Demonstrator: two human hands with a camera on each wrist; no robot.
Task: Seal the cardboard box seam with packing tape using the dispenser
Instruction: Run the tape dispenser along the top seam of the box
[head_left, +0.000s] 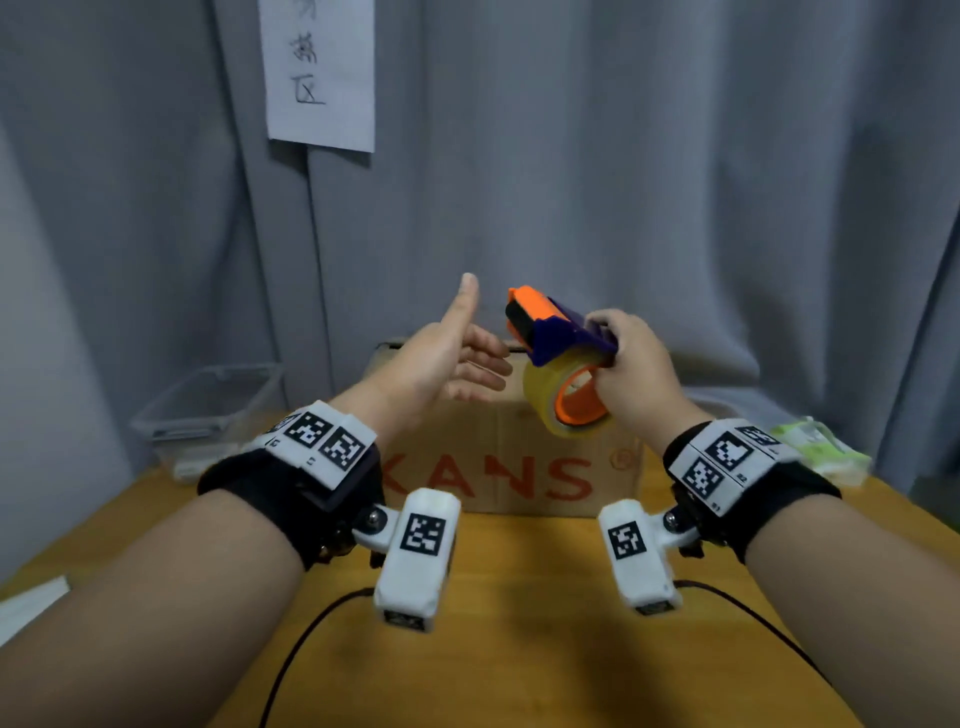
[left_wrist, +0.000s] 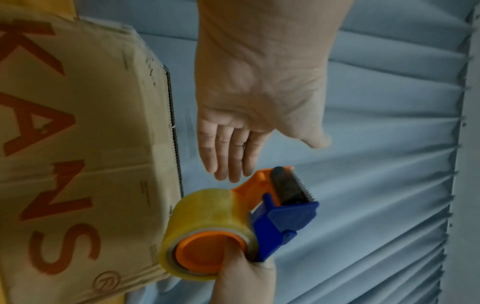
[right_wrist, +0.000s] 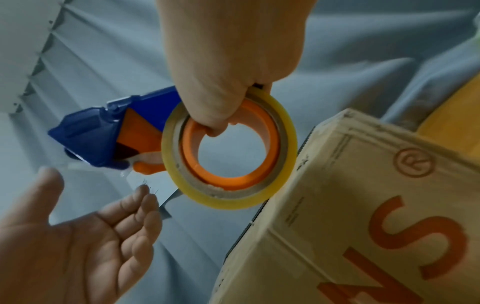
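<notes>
The right hand (head_left: 631, 364) grips the tape dispenser (head_left: 558, 353) above the cardboard box (head_left: 511, 457) while the left hand (head_left: 447, 358), fingers spread and empty, should pinch the loose tape end squarely.

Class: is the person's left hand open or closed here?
Open: the left hand has straight fingers and raised thumb, holding nothing, beside the dispenser.

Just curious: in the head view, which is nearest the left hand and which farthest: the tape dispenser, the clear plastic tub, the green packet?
1. Tape dispenser, just right of the left hand.
2. Clear plastic tub, back left on the table.
3. Green packet, far right.
</notes>
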